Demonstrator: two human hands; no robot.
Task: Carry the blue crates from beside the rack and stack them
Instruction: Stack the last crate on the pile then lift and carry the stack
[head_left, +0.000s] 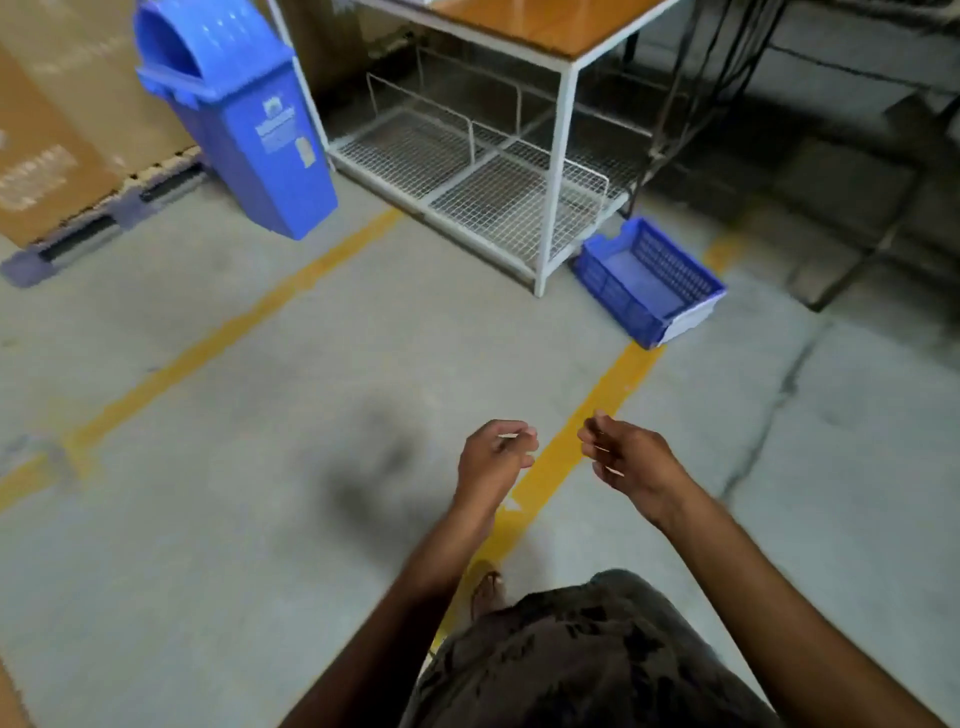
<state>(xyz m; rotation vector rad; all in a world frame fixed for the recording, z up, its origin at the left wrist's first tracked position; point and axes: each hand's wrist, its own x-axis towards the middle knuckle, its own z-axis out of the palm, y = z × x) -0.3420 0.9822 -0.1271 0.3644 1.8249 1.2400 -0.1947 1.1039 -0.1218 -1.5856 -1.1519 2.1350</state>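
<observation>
One blue crate (649, 280) lies on the concrete floor at the right of the white rack (550, 171), close to its front right leg. It is shallow, with slotted walls, and nothing is inside it. My left hand (493, 457) and my right hand (628, 457) hover side by side in front of me, well short of the crate. Both have loosely curled fingers and hold nothing.
A blue swing-lid bin (244, 114) stands left of the rack. Cardboard boxes (57, 124) sit on a pallet at far left. Yellow floor lines (582, 441) cross the concrete. Dark cables and metal frames (831, 156) crowd the right side. The rack has a wooden top and wire-mesh shelf.
</observation>
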